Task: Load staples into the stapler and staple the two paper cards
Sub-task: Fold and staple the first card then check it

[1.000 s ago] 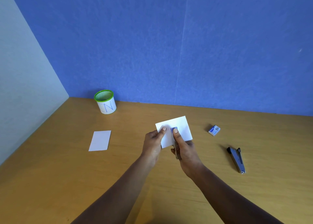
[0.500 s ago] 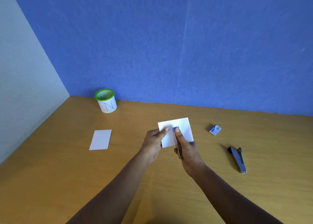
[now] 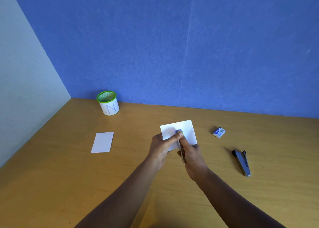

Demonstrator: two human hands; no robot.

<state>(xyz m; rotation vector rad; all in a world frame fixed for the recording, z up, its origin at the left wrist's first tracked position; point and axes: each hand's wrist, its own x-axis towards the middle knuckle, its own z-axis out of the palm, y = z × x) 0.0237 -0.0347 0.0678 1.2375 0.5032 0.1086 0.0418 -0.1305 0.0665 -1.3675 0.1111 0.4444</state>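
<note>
Two hands meet over the honey-coloured wooden desk (image 3: 172, 202), and we take the raised white paper card (image 3: 187, 130) as our landmark. Our left hand (image 3: 161, 149) pinches the card's near left corner, thumb on top, so the paper stays lifted off the wood and steady. Our right hand (image 3: 191, 152) is wrapped around a small metal stapler with a blue plastic cap (image 3: 180, 147), its nose pushed over the card's near edge and the thumb pressing down on the blue cap; we judge this grip is chosen so the thumb can drive the staple while the fingers brace underneath (those lower fingers are hidden, so we cannot tell exactly how they curl).

Whether one card or two lie in that pinch we cannot tell. A second flat white paper card (image 3: 102, 142) lies well to the left of the held card, flat on the desk and touched by nobody, which suggests the pair may not be joined yet.

To the right of the held card sits a small blue-and-white cardboard staple box (image 3: 219, 132), and nearer us on that side a dark grey metal stapler-like tool (image 3: 241, 163) rests alone. Far left and behind the card, against the blue wall, stands a white mesh pen cup with a green rim (image 3: 108, 105), out of the working space.
</note>
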